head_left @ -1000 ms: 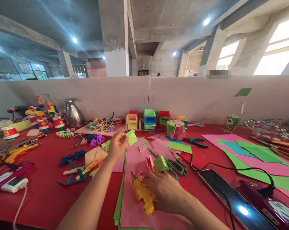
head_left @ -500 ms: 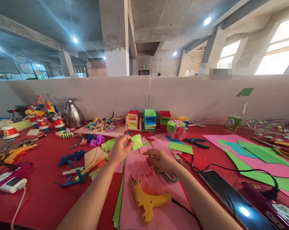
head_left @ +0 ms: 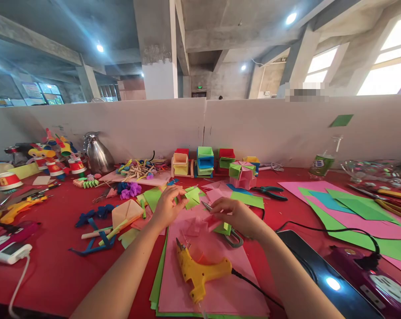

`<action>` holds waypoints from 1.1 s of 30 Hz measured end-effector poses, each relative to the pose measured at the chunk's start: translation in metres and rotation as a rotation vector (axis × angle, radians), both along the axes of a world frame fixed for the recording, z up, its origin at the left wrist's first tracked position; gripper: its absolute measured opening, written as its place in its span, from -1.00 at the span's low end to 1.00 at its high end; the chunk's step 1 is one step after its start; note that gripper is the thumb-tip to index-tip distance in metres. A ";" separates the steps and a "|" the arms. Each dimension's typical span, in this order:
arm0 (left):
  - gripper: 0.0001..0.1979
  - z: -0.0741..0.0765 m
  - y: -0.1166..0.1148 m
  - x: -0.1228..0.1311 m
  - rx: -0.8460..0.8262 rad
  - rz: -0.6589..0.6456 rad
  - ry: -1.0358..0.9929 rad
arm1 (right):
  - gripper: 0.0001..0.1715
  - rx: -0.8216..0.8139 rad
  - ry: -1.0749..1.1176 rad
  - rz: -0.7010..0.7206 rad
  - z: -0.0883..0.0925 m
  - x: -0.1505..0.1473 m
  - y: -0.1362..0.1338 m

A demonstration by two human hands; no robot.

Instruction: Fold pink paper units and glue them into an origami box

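My left hand (head_left: 169, 207) is closed in a pinch at the left edge of a folded light green paper piece (head_left: 193, 197), held above the pink sheets. My right hand (head_left: 236, 214) has its fingers bent down and pinched on a small pink folded paper piece (head_left: 214, 222). Another pink folded piece (head_left: 191, 227) lies to its left. Under the right hand are scissors (head_left: 234, 239), tip pointing to the far left, and a small green folded piece (head_left: 224, 228). Nearer me, a yellow glue gun (head_left: 202, 269) rests on the stack of pink sheets (head_left: 177, 292).
Folded paper boxes (head_left: 205, 163) stand along the white partition (head_left: 147, 128). A steel jug (head_left: 99, 153) and paper cup figures (head_left: 55, 168) are at the back left. Pliers (head_left: 270, 192), a phone (head_left: 306, 261), power strips (head_left: 369, 274) and a cord lie to the right.
My right hand has drawn slightly right and back, with a pink paper piece now between its fingers. The left hand stays nearly in place with the green piece. The view has tilted slightly.
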State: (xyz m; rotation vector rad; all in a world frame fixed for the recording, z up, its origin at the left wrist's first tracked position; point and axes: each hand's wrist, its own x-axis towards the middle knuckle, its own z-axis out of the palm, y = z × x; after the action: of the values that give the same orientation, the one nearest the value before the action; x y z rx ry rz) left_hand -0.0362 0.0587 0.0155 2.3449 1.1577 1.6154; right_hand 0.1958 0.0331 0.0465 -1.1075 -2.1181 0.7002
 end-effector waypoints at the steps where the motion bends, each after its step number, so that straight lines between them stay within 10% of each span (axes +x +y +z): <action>1: -0.97 0.001 -0.001 0.000 0.005 -0.014 0.014 | -0.83 -0.025 0.030 0.017 0.004 0.001 -0.002; 33: -0.94 0.018 -0.021 0.008 0.204 -0.226 0.181 | -0.77 0.019 0.338 -0.230 0.008 -0.021 -0.016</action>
State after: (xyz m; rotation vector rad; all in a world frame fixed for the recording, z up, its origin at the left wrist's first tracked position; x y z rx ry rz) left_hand -0.0286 0.0380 0.0331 2.6830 0.7454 1.5349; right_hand 0.1747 0.0171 0.0541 -1.1129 -1.6809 0.7003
